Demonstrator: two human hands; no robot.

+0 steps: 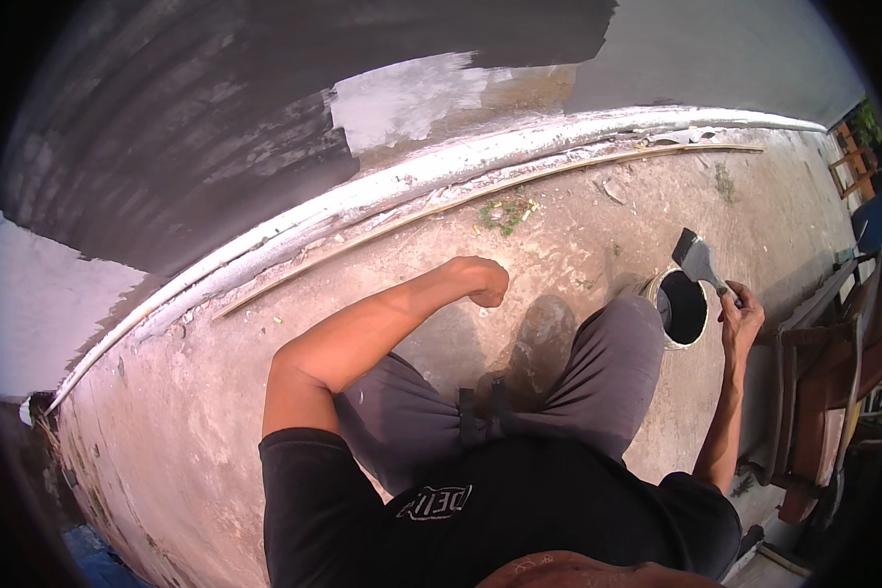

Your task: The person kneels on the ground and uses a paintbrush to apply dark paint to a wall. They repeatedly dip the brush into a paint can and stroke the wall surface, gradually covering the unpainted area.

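Note:
My right hand [742, 309] grips the handle of a wide paintbrush [699, 259], its dark, paint-coated bristles pointing up and to the left. The brush is above the far right rim of a round bucket [683, 346], which has a pale rim and a dark inside. The bucket stands by my right knee. My left hand [485, 281] is curled into a loose fist over the ground in front of my knees, with nothing visible in it. Ahead stands a wall [206, 127] partly covered in dark grey paint, with a pale patch [402, 103] low in its middle.
A white pipe-like ledge [402, 181] runs along the wall's foot. Beside it lies a long thin strip [480, 196] on the concrete ground. A small green weed [505, 216] grows there. Wooden furniture [818, 392] and a blue object [874, 223] stand at the right.

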